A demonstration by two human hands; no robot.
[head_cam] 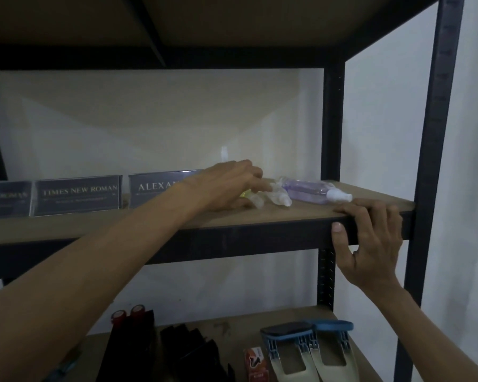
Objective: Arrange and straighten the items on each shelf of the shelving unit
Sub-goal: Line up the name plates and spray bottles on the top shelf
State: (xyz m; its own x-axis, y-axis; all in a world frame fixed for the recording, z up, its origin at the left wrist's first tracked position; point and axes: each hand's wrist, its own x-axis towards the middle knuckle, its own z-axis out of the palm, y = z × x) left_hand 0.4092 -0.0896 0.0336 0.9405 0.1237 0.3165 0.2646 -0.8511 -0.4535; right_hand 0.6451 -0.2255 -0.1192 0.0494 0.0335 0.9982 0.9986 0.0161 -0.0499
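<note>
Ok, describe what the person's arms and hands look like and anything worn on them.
The left forearm and right forearm are bare, no sleeves showing. The left hand and right hand wear no gloves, rings or watch that I can see.

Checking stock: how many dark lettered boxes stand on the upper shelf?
3: leftmost box cut by the frame edge, middle box, right box partly behind the left hand. More may lie offscreen.

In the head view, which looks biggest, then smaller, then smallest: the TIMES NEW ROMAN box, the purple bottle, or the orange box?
1. TIMES NEW ROMAN box
2. purple bottle
3. orange box, though the picture's bottom edge cuts it off, so its place is unsure.
</note>
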